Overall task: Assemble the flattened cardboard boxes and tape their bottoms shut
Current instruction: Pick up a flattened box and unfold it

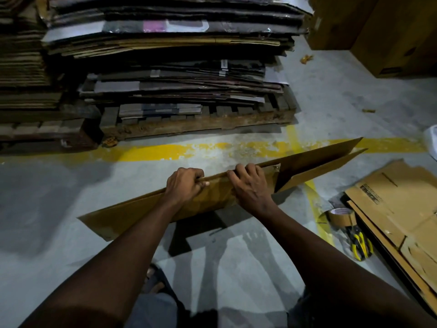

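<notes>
Flattened cardboard box (123,216) stands on its long edge in mid-scene, slanting from near left to far right above the concrete floor (59,197). Cannot tell whether its lower edge touches the floor.

Left hand (185,183) grips the box's top edge, fingers curled over it, thumb on the near face. Right hand (250,185) is just beside it to the right, fingers hooked over the same edge, palm against the near face. Both hands are clamped on the cardboard, close together but not touching.

At the box's far right end the two layers part in a narrow V; the left end lies closed flat.

Right of the box, on the floor: roll of brown tape (341,217), with a yellow-handled tool (360,245) just nearer. Both sit beside flat cardboard sheets (402,209) along the right edge.

Far side: a worn yellow floor line (189,150), then a wooden pallet (201,124) bearing a tall stack of flattened cartons (177,67). Assembled brown boxes (390,31) stand at far right.

Near bottom, a sandalled foot (153,280) shows between the forearms.
</notes>
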The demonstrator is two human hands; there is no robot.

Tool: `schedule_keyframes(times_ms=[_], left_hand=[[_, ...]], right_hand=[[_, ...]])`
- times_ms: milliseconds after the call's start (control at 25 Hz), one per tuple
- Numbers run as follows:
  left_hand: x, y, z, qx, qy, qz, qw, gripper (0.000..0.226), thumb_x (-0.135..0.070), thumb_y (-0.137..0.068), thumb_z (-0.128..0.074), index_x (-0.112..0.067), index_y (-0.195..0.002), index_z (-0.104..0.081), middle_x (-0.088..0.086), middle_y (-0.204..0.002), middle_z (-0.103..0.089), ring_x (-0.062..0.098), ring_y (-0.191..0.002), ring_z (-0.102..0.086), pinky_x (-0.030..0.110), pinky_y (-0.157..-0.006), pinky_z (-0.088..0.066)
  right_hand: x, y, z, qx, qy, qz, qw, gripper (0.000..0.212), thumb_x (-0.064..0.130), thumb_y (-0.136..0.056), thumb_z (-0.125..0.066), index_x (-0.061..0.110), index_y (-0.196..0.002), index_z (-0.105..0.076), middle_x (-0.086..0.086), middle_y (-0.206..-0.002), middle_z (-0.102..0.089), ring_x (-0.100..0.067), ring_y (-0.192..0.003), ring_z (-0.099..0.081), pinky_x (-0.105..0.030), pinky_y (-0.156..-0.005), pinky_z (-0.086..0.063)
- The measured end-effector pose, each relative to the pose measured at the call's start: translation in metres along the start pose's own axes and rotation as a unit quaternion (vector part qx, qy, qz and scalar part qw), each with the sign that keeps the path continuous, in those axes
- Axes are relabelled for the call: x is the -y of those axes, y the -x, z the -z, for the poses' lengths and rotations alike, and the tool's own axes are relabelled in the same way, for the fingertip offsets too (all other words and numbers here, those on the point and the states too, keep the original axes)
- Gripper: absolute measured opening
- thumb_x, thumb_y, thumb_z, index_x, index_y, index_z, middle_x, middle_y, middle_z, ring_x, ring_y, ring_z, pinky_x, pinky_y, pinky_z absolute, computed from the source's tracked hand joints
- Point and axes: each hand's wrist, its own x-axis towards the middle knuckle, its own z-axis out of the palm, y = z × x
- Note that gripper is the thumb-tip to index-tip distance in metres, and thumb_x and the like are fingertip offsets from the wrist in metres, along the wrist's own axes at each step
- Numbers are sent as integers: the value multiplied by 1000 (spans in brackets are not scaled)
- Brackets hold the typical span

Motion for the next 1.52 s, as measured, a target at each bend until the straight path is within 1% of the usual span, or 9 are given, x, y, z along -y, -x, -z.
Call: schedule_keyframes(times_ms=[200,320,520,600,720,800,920,1080,1520], left_hand=[[-5,-6,6,0,12,13,1000,35,-45,-81,-66,-21,-65,-47,-3,-67,-56,23,-75,-55,28,-58,-33],[-13,-8,6,21,43,8,999,32,-45,-84,-63,-17,-71,-52,-3,-66,-57,20,-71,-55,29,-57,-37],[-17,-7,-6,100,106,30,989,34,-41,-90,-59,-16,-68,-52,-2,-63,-55,17,-66,-55,29,-59,-36],[-10,-11,-7,105,128,50,985,34,-40,-89,-60,-15,-68,-53,-1,-64,-58,19,-67,-58,32,-61,-42],[-11,-19,-4,75,26,25,997,22,-31,-87,-62,-18,-73,-49,2,-71,-58,25,-72,-58,33,-58,-41],[-29,-28,-3,80,-66,-30,994,14,-25,-81,-62,-25,-81,-48,2,-79,-56,26,-75,-56,29,-57,-37],[-53,-44,-8,122,-103,-72,985,13,-16,-78,-60,-26,-85,-59,5,-83,-62,27,-80,-60,30,-63,-43],[-45,-65,-1,94,-130,-44,986,19,-13,-79,-60,-21,-94,-68,9,-88,-67,30,-87,-64,34,-70,-51],[50,-109,67,47,-214,101,971,26,-23,-87,-67,-5,-105,-62,21,-105,-65,36,-99,-61,39,-80,-49]], right_hand=[[2,8,-7,49,14,-35,998,86,39,-61,-83,19,-135,-42,-18,-131,-46,-41,-115,-45,-58,-97,-40],[-5,3,-8,44,24,-47,998,90,45,-56,-82,21,-133,-42,-17,-131,-46,-40,-115,-42,-55,-93,-41],[-15,0,-4,-1,48,-4,999,51,29,-66,-73,14,-112,-54,-13,-105,-57,-34,-90,-52,-43,-75,-42],[-15,1,-5,17,22,26,999,49,31,-66,-77,15,-108,-57,-11,-105,-58,-32,-87,-54,-40,-74,-44],[-18,2,1,80,-35,51,995,48,32,-68,-82,19,-108,-58,-7,-102,-62,-28,-82,-61,-33,-65,-40],[-21,5,7,110,-44,52,992,28,27,-79,-73,21,-102,-58,-2,-89,-65,-25,-74,-64,-29,-61,-32],[-25,7,12,124,-47,77,988,9,24,-87,-61,23,-95,-56,0,-76,-65,-26,-65,-65,-27,-54,-30],[-30,5,18,180,-53,85,978,13,34,-97,-52,27,-107,-48,2,-89,-67,-24,-77,-66,-29,-55,-32],[-76,20,35,229,-38,57,971,20,35,-94,-56,28,-112,-61,-2,-102,-69,-26,-93,-67,-27,-65,-40]])
